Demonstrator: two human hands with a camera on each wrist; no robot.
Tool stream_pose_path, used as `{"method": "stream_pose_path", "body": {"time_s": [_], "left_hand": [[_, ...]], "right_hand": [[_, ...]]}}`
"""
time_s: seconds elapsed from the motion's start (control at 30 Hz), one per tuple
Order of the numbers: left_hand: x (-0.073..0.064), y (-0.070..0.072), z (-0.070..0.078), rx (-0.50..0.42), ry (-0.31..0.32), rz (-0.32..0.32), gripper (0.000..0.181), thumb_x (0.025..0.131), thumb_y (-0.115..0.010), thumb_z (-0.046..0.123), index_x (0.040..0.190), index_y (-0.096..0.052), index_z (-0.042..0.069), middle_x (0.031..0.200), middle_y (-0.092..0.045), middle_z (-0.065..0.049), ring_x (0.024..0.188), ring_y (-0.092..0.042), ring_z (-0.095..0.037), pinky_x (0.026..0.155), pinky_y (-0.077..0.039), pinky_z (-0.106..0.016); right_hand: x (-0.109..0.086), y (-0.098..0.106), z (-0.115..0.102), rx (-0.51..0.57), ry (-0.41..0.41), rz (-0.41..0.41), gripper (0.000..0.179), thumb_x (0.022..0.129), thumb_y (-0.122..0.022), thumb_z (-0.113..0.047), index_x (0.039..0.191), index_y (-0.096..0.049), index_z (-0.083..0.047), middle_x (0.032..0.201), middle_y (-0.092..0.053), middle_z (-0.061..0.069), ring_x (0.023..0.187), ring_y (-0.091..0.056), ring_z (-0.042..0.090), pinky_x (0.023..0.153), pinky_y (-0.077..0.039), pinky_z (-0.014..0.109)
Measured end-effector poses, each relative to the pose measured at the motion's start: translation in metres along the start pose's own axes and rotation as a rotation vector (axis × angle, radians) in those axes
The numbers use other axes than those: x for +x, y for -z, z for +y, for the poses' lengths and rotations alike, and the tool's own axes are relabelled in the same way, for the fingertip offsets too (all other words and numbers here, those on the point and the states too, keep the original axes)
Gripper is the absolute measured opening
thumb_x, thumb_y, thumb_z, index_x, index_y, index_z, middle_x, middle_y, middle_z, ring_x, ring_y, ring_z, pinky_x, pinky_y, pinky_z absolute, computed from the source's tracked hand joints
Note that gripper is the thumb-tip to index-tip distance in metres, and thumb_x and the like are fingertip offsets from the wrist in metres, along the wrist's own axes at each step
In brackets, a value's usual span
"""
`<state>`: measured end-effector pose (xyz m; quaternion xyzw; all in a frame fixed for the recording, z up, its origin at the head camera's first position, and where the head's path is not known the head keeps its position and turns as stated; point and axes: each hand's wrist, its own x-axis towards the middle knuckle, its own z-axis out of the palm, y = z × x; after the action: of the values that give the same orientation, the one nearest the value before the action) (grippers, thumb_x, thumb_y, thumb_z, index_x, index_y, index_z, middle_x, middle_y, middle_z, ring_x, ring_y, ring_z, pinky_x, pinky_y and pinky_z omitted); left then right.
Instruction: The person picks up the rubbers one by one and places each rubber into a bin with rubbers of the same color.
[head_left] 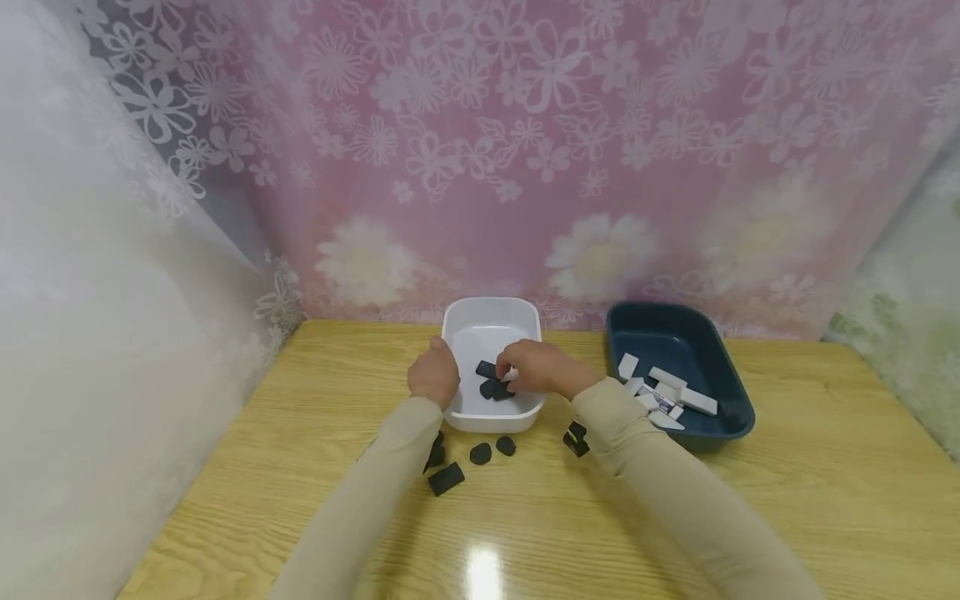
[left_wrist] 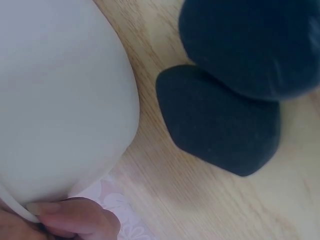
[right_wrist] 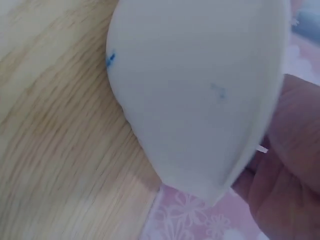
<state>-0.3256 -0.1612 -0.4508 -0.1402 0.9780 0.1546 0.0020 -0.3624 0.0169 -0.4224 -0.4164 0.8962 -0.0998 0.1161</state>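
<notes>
My left hand point(head_left: 434, 374) grips the left rim of a white plastic basin point(head_left: 491, 312); the left wrist view shows fingers point(left_wrist: 75, 215) pinching that rim. Inside the basin, my right hand point(head_left: 542, 367) holds a small white piece point(head_left: 510, 375) between thumb and fingers, just above several black pieces point(head_left: 487, 369). Only a sliver of the white piece point(right_wrist: 261, 148) shows in the right wrist view, beyond the basin wall point(right_wrist: 200, 90). In front of the basin lie two rounded black pieces point(head_left: 481, 453) and a rectangular black block point(head_left: 447, 479).
A dark blue basin point(head_left: 652, 321) stands to the right, with several white pieces point(head_left: 697, 402) in it. More black pieces point(head_left: 435, 451) lie by the left sleeve, and a black object point(head_left: 576, 438) lies beside the right sleeve. A flowered curtain point(head_left: 480, 167) hangs behind the wooden table point(head_left: 360, 392).
</notes>
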Motion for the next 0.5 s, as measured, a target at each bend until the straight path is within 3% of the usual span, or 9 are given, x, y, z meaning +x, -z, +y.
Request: {"method": "stream_pose_path", "body": {"time_s": [0.23, 0.5], "left_hand": [[0.000, -0.001, 0.002, 0.011, 0.007, -0.018, 0.029, 0.094, -0.054, 0.011, 0.118, -0.045, -0.004, 0.083, -0.067, -0.018, 0.072, -0.067, -0.030, 0.061, -0.054, -0.041], [0.001, 0.001, 0.005, 0.009, 0.011, -0.008, 0.027, 0.097, -0.049, 0.011, 0.118, -0.044, -0.005, 0.084, -0.066, -0.019, 0.075, -0.067, -0.032, 0.064, -0.054, -0.043]], "right_hand": [[-0.025, 0.006, 0.004, 0.100, 0.121, 0.125, 0.014, 0.092, -0.065, -0.013, 0.104, -0.070, -0.007, 0.106, -0.064, 0.003, 0.101, -0.060, 0.024, 0.086, -0.047, 0.038], [-0.065, 0.009, -0.008, 0.143, 0.155, 0.294, 0.018, 0.092, -0.066, -0.015, 0.108, -0.070, -0.009, 0.106, -0.064, 0.002, 0.095, -0.061, 0.023, 0.080, -0.049, 0.035]]}}
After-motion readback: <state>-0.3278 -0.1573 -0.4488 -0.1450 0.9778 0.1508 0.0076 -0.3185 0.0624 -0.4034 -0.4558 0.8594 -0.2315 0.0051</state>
